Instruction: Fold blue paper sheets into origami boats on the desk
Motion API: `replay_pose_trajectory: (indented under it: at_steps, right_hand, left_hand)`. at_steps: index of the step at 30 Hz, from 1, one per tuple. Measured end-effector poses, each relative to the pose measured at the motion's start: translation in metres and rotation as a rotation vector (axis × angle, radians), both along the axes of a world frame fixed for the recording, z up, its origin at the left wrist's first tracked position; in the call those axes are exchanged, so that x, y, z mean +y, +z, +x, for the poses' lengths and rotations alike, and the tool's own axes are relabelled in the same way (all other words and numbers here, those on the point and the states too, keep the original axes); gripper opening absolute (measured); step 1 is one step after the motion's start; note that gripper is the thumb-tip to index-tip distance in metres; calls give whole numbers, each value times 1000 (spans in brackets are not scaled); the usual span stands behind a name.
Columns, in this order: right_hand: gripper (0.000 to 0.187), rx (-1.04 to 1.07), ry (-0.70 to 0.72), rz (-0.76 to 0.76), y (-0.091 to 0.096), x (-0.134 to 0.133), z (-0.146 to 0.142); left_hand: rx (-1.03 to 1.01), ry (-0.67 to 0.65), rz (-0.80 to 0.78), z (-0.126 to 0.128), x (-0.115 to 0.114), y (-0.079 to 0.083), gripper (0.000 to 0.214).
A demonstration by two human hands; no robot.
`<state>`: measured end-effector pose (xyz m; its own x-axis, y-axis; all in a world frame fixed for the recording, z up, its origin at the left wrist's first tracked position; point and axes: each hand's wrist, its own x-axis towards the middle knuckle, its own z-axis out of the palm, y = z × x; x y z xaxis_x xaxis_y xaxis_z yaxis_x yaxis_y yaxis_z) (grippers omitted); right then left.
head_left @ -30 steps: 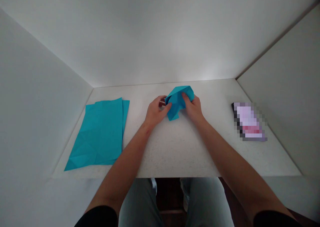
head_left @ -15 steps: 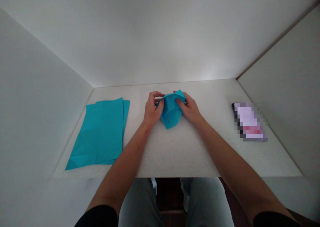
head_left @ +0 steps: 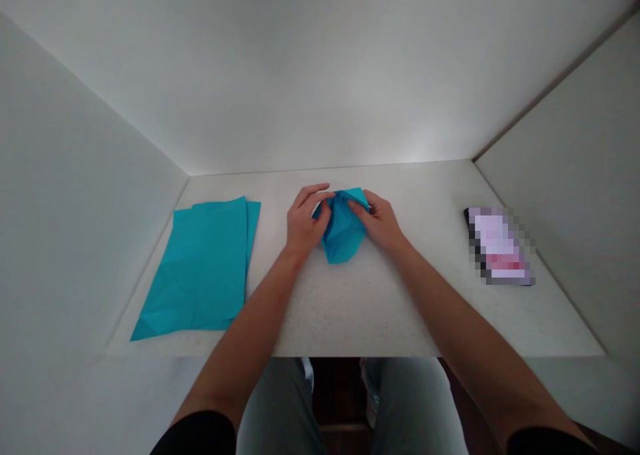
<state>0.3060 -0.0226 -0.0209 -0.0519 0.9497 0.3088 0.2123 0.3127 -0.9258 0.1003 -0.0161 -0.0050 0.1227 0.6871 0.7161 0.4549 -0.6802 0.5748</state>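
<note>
Between my hands, over the middle of the white tabletop, is a folded piece of blue paper (head_left: 345, 231) with creased facets and a lower end that narrows. My left hand (head_left: 307, 218) pinches its left edge between thumb and fingers, the other fingers reaching out above it. On the opposite side, my right hand (head_left: 379, 220) grips the right edge, thumb on the near face and fingers behind, partly hidden by the paper.
Several blue paper sheets (head_left: 205, 268) lie stacked on the left of the white tabletop (head_left: 350, 315). A phone (head_left: 500, 245), its screen blurred out, rests at the right. White walls (head_left: 320, 75) close off the back and both sides.
My left fingers have shifted along the upper left edge and the outer ones have straightened. The paper's top corner has come down and its lower tip moved slightly nearer to me.
</note>
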Motion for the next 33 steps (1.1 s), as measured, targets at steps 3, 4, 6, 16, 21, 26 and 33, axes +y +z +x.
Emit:
replay_pose_trajectory:
  at_steps: [3, 4, 6, 16, 21, 26, 33]
  right_hand:
    - [37, -40, 24, 46, 5, -2, -1]
    - [36, -57, 40, 65, 6, -3, -1]
    - [37, -81, 61, 89, 7, -3, 0]
    - [40, -35, -26, -1, -1, 1, 1]
    - [41, -26, -23, -29, 1, 1, 1]
    - [46, 100, -50, -69, -2, 4, 4]
    - [53, 209, -25, -118, 2, 3, 2]
  left_hand:
    - [13, 25, -1, 1, -3, 3, 17]
    - [14, 39, -7, 2, -3, 3, 20]
    - [3, 57, -11, 2, -2, 3, 17]
    - [-408, -108, -308, 8, 1, 2, 34]
    - [-800, -179, -540, 9, 8, 0, 42]
    - [-1096, -168, -682, 6, 18, -1, 35]
    - [-1184, -101, -947, -3, 29, -9, 37]
